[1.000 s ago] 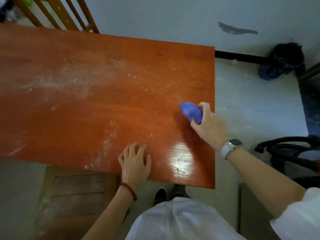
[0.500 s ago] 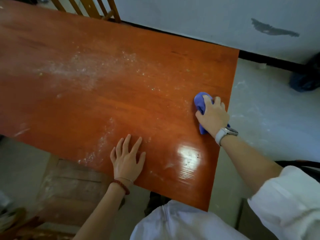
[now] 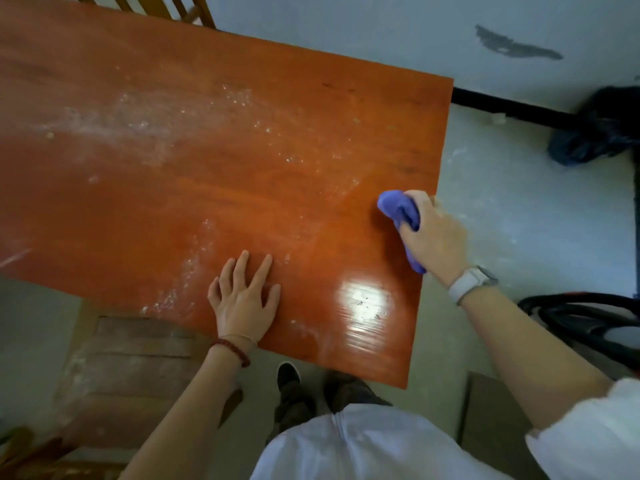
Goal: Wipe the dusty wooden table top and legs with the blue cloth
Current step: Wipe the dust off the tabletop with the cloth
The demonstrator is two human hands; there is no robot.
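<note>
Two hands are at work on the counter (image 3: pixel 173 116), both near its right-hand end. Nearest the person, the left hand (image 3: pixel 244 299) lies flat on the wood close to the near edge, fingers straight and spread, gripping nothing; it looks to be steadying the body. A red bead bracelet (image 3: pixel 235 351) sits on that wrist. Further out, the right hand (image 3: pixel 433 233), with a pale watch (image 3: pixel 471 284) on its wrist, is curled round a bunched blue cloth (image 3: pixel 398 209) and presses it on the counter just inside the right edge.

Compared with half a second ago, the cloth's leading end has come a little inward from the right edge, and it sits about where it did a second back, so the hand seems to be rubbing back and forth over one strip. The wood beside that strip, toward the near right corner, is glossy and throws back a bright glare (image 3: pixel 363 299), which suggests this end is nearly clean. White dust (image 3: pixel 145 126) still lies in a broad smear across the middle and toward the far left, with a thinner trail running to the near edge by the left hand. So the top is perhaps a quarter done, and the legs, hidden below, are not yet touched.

The cloth is a long wad; its axis runs roughly along the right edge, the free rounded end pointing to the far side, the tail tucked under the wrist.
</note>
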